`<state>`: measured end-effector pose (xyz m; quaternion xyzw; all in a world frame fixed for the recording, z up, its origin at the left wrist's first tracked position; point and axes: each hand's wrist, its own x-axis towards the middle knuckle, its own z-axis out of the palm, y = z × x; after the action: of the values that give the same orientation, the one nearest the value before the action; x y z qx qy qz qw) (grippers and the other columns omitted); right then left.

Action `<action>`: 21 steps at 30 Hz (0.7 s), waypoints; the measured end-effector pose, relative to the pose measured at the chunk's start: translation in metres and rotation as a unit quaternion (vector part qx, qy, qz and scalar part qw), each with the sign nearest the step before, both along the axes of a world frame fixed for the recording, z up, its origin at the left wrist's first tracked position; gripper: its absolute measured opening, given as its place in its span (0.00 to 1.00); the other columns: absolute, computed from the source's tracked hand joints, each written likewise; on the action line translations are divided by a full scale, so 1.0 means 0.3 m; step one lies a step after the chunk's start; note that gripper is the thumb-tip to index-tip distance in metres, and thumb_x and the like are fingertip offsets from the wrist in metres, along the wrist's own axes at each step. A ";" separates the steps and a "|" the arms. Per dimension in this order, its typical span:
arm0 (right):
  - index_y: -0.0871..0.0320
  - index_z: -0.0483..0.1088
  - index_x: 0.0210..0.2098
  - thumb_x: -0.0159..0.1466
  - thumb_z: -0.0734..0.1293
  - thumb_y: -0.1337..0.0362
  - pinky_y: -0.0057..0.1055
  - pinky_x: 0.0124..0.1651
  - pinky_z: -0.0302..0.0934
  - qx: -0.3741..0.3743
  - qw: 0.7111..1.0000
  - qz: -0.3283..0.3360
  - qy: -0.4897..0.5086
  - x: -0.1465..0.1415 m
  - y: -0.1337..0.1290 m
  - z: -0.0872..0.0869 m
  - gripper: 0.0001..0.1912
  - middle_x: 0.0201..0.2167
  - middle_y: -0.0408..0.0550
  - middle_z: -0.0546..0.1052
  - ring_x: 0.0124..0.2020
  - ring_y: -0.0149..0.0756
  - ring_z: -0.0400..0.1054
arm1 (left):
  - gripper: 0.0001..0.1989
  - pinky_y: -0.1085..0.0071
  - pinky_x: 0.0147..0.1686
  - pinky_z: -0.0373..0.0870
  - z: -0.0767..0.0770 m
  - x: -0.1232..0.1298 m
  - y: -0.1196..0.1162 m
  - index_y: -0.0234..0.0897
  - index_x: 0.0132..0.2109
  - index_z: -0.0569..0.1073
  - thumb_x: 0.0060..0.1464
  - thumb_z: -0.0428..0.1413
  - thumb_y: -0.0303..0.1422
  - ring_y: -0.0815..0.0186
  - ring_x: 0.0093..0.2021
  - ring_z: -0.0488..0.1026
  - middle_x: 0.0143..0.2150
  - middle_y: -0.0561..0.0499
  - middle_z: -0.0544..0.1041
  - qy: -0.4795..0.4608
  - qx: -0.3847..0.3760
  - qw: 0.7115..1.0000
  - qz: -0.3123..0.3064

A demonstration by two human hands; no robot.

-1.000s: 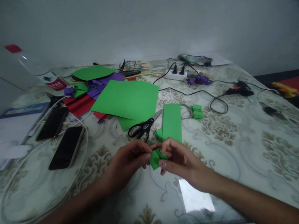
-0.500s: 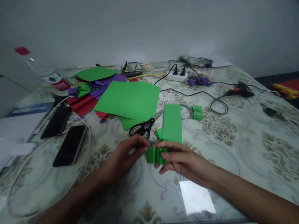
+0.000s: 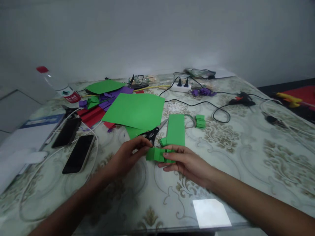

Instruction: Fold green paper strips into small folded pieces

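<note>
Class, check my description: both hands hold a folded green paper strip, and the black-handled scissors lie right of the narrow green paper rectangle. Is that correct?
Not quite: the head view shows the black-handled scissors lying left of the narrow green paper rectangle. The left hand and right hand do hold the folded green paper strip.

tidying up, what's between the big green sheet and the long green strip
Scissors lie between the big green sheet and long green strip, in the head view.

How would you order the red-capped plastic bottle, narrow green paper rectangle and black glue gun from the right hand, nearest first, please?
1. Narrow green paper rectangle, beyond the right hand.
2. Black glue gun, back right.
3. Red-capped bottle, back left.
</note>
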<state>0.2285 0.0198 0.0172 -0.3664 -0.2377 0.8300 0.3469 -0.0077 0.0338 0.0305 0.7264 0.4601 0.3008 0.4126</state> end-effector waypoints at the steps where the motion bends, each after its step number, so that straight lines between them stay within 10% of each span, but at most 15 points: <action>1: 0.63 0.78 0.38 0.55 0.82 0.68 0.25 0.37 0.79 -0.002 1.000 -0.003 0.008 0.000 0.002 0.002 0.14 0.35 0.49 0.85 0.34 0.40 0.85 | 0.06 0.72 0.39 0.71 0.008 -0.001 0.003 0.37 0.44 0.76 0.67 0.55 0.33 0.65 0.39 0.76 0.38 0.51 0.80 0.007 0.005 1.000 0.003; 21: 0.66 0.78 0.36 0.61 0.71 0.75 0.27 0.41 0.78 -0.046 0.996 -0.062 0.049 0.021 0.040 0.020 0.04 0.35 0.54 0.86 0.36 0.39 0.84 | 0.10 0.53 0.52 0.69 -0.071 0.027 0.065 0.35 0.49 0.74 0.62 0.57 0.34 0.49 0.50 0.74 0.46 0.40 0.78 0.309 0.148 0.937 0.069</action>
<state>0.2349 0.0317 0.0231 -0.3553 -0.1586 0.8337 0.3919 0.0003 0.0533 0.0091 0.8026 0.5645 0.1540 0.1165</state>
